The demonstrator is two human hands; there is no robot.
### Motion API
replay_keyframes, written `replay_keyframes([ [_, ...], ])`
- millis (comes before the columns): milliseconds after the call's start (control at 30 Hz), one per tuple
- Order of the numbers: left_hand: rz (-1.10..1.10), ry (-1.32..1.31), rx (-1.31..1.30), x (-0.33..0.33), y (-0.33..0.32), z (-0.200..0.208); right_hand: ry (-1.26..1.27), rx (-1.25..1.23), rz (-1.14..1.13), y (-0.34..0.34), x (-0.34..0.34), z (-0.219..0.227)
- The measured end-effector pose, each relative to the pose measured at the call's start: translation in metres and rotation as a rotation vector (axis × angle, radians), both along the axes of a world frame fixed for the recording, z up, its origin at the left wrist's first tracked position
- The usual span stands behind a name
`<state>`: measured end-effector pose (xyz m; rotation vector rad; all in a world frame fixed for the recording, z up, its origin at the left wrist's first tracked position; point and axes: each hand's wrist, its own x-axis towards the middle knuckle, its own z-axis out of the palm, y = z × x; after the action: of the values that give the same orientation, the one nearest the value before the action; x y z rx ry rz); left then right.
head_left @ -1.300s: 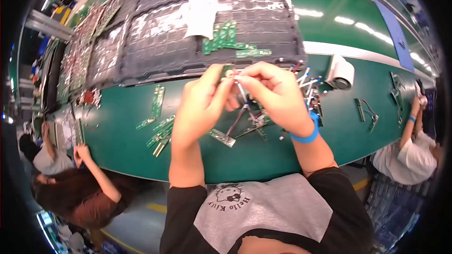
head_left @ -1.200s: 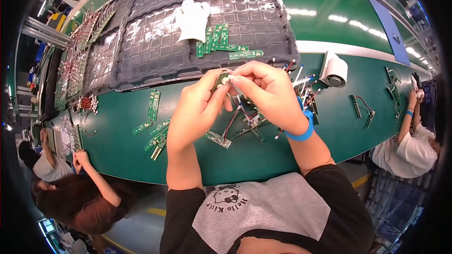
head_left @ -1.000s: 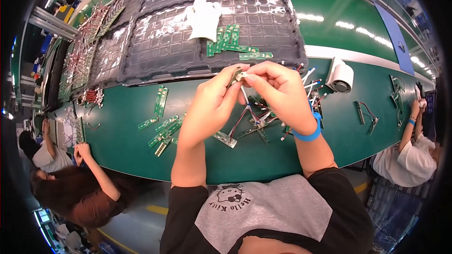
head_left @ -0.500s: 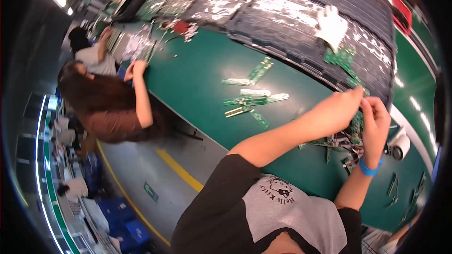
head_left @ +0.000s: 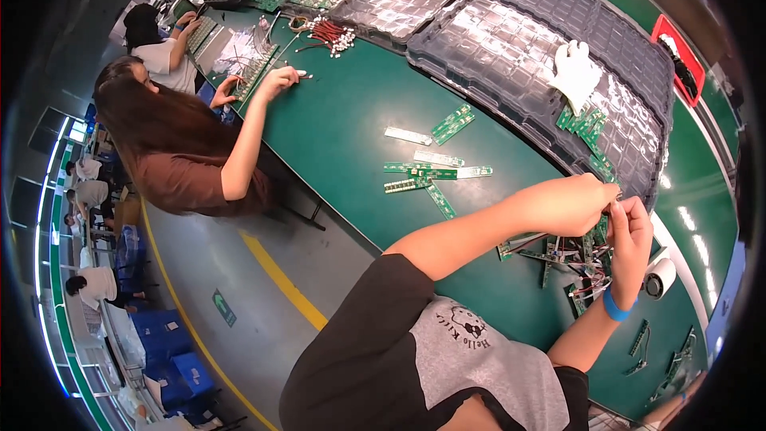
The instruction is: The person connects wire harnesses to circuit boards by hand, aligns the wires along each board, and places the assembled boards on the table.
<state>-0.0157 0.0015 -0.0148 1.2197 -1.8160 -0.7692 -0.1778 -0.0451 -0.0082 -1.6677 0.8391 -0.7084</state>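
My left hand (head_left: 568,206) and my right hand (head_left: 630,233), which has a blue band at its wrist, meet fingertip to fingertip over the right part of the green table. Both are closed in a pinch, and the small thing between the fingers is too hidden to make out. Just beyond the fingertips, narrow green circuit boards (head_left: 588,128) lie in an overlapping row on the black tray (head_left: 511,48). Below my hands is a tangled pile of circuit boards with thin wires (head_left: 558,254). Several loose boards (head_left: 435,172) lie to the left of my left forearm.
A white glove (head_left: 574,76) lies on the tray, with a red bin (head_left: 680,60) behind it. A white cylinder (head_left: 660,278) stands right of my wrist. A co-worker (head_left: 183,144) sits at the left, near red wires (head_left: 329,35). More strips (head_left: 677,359) lie at the lower right.
The view has shifted slightly. My hands stay together, fingertips touching, a little lower in the picture. The co-worker's one hand has moved right, out over the table, with a small thing at its fingertips.
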Motion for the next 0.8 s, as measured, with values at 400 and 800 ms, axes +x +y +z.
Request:
replay_keyframes([
  [400,0.121,-0.062,-0.265,-0.004,0.001,-0.001,-0.103,0.052,-0.154,0.007,0.001,0.003],
  [800,0.118,0.056,-0.182,0.005,0.001,0.007,-0.014,-0.419,-0.251,0.009,0.01,0.004],
])
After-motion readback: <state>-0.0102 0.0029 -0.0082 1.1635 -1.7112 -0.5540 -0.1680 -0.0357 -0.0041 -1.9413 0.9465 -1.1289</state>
